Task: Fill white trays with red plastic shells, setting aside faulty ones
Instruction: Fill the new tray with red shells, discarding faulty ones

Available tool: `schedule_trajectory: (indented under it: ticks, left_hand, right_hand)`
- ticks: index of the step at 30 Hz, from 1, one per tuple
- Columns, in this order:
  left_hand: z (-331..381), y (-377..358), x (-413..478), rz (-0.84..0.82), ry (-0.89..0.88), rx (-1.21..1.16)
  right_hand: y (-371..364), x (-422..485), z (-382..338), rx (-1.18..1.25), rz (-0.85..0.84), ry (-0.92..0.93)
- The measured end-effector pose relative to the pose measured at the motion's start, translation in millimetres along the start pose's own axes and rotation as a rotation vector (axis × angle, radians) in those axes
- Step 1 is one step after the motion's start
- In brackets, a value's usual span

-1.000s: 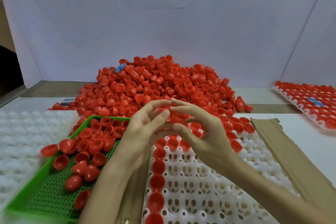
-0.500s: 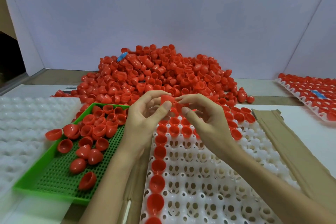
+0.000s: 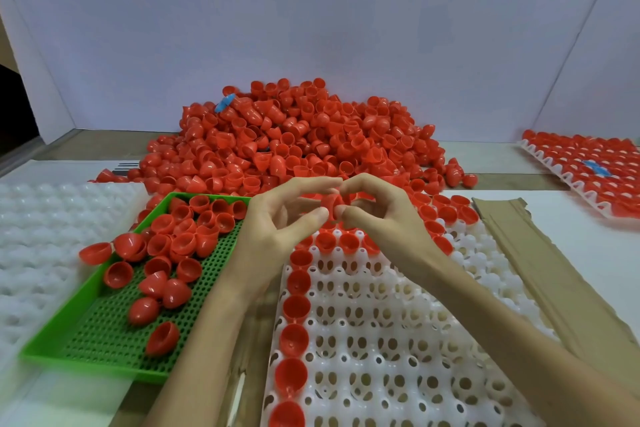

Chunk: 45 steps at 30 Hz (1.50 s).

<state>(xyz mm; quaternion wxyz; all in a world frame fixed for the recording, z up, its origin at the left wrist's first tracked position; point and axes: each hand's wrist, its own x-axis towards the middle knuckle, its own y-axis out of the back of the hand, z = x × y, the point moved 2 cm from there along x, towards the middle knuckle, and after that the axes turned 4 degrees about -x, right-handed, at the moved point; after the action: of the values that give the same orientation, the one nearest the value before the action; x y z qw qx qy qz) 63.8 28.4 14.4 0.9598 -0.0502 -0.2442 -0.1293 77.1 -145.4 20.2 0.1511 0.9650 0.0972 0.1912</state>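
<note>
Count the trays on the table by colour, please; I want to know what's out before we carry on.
White trays: 3 - empty white tray at left, part-filled white tray in the middle, filled white tray at far right
Green trays: 1 - green tray
Total: 4

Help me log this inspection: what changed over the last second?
The left hand and right hand still pinch one red shell over the white tray; the fingers have turned it slightly. Nothing picked up or released. The pile, green tray and seated shells unchanged.
</note>
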Motion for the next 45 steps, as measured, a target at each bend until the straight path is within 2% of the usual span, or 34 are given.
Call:
schedule_trajectory:
  ticks: [4,11,15,22,29,32,37,40,45]
  left_hand:
    - [0.3,1.0,-1.0,0.034,0.035,-0.030]
    - [-2.2,-0.3,0.7,0.055,0.065,0.016]
    - [-4.1,1.7,0.4,0.110,0.088,-0.006]
    - [-7.0,4.6,1.1,0.190,0.108,-0.026]
    - [-10.4,7.7,1.7,0.208,0.120,-0.028]
    - [-10.8,8.0,1.8,0.215,0.123,-0.030]
    - [-9.7,6.9,1.7,0.231,0.122,-0.008]
    - [-10.0,6.0,0.9,0.228,0.119,0.073]
    - [-9.2,2.0,1.8,0.169,0.102,0.247]
  right_hand:
    - [0.4,-2.2,-2.0,-0.044,0.025,0.037]
    - [-2.3,-4.4,-6.5,-0.256,0.157,0.222]
    - [-1.8,-4.4,-4.4,-0.317,0.165,0.253]
    - [-6.6,-7.2,-3.2,-0.446,0.042,0.289]
    - [-11.9,-11.0,-2.0,-0.611,-0.177,0.212]
    - [-13.3,-12.2,-0.4,-0.792,-0.207,0.231]
    - [-15.1,-13.3,1.8,-0.851,-0.257,0.220]
    - [-14.7,-12.4,-1.5,-0.810,-0.187,0.271]
    - [-6.7,-10.4,-5.1,-0.659,0.061,0.398]
